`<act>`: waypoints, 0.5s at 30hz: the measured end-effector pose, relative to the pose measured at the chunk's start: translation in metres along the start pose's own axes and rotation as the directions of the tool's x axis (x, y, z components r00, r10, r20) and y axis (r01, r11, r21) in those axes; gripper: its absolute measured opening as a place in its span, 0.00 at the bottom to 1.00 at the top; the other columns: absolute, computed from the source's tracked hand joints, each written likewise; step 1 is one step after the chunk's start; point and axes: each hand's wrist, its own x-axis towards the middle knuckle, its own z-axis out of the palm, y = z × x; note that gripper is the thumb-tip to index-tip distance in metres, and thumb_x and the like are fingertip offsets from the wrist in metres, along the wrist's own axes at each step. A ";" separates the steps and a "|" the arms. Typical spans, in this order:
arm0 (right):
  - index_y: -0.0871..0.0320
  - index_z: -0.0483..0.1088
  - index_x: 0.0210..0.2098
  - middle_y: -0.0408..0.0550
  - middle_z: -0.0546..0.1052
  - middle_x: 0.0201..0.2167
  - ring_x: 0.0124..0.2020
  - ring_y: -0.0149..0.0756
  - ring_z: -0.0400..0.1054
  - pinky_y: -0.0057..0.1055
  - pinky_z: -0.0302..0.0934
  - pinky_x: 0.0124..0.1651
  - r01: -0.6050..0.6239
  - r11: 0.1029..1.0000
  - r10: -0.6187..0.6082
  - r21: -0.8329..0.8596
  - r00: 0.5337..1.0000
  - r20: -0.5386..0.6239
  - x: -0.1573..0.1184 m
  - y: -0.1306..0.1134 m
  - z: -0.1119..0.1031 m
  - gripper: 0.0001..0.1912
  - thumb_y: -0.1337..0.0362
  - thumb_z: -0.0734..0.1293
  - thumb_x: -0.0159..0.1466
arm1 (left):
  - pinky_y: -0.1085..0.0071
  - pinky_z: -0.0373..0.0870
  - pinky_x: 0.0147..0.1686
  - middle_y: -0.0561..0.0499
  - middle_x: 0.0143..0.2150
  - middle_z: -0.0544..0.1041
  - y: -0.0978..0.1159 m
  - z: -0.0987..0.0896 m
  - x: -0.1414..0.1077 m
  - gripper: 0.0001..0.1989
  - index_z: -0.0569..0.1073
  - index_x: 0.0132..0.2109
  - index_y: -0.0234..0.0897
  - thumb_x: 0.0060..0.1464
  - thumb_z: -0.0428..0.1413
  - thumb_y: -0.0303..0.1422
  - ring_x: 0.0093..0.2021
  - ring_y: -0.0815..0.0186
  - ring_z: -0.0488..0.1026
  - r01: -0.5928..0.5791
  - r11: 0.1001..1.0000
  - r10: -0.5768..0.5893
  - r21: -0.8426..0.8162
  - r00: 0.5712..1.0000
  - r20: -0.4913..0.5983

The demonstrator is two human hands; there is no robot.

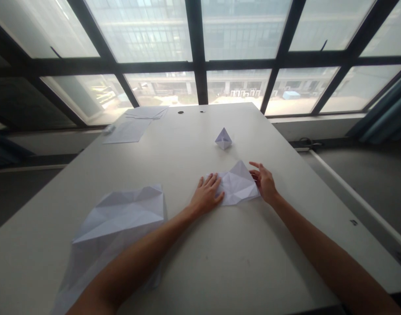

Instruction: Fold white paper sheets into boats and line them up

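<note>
A creased, partly folded sheet of white paper lies on the table in front of me, with a raised point at its far side. My left hand rests flat on the left part of this sheet, fingers spread. At the sheet's right edge is my right hand, its index finger stretched out and the other fingers curled against the paper; the thumb is hard to make out. Just beyond the sheet stands a small folded paper shape with a pointed top.
A large creased paper sheet lies at the left, partly behind my left forearm. Flat papers lie at the far left of the white table. Past the table's far edge are dark-framed windows.
</note>
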 end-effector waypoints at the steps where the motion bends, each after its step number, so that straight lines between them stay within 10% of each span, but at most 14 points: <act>1: 0.57 0.72 0.51 0.49 0.78 0.33 0.29 0.35 0.71 0.31 0.64 0.30 -0.020 0.997 0.017 0.076 0.999 0.040 -0.001 0.001 0.002 0.29 0.42 0.58 0.65 | 0.48 0.41 0.69 0.44 0.73 0.52 0.000 0.000 0.000 0.30 0.57 0.69 0.37 0.65 0.45 0.45 0.73 0.55 0.46 0.000 1.000 0.000 -0.013 1.000 -0.001; 6: 0.56 0.75 0.44 0.52 0.78 0.44 0.46 0.42 0.72 0.39 0.66 0.48 0.238 0.958 -0.197 -0.158 0.952 0.236 -0.015 0.011 0.020 0.19 0.51 0.61 0.66 | 0.47 0.38 0.69 0.46 0.72 0.55 -0.002 0.004 0.003 0.25 0.59 0.68 0.38 0.68 0.39 0.39 0.72 0.57 0.47 0.031 0.987 -0.033 -0.160 0.999 -0.009; 11: 0.55 0.71 0.56 0.54 0.71 0.59 0.62 0.46 0.59 0.47 0.50 0.65 0.631 0.461 -0.246 -0.625 0.767 0.593 -0.031 0.019 0.035 0.20 0.60 0.64 0.65 | 0.55 0.48 0.69 0.42 0.69 0.60 -0.014 0.004 0.010 0.26 0.60 0.67 0.32 0.65 0.39 0.31 0.70 0.60 0.54 0.149 0.830 -0.283 -0.538 0.943 -0.175; 15: 0.54 0.66 0.61 0.54 0.66 0.64 0.66 0.47 0.54 0.49 0.44 0.67 0.676 0.223 -0.136 -0.702 0.735 0.664 -0.037 0.021 0.037 0.23 0.61 0.63 0.67 | 0.59 0.52 0.68 0.42 0.69 0.61 -0.018 0.002 0.010 0.27 0.59 0.67 0.32 0.62 0.40 0.28 0.69 0.63 0.56 0.148 0.751 -0.447 -0.643 0.831 -0.331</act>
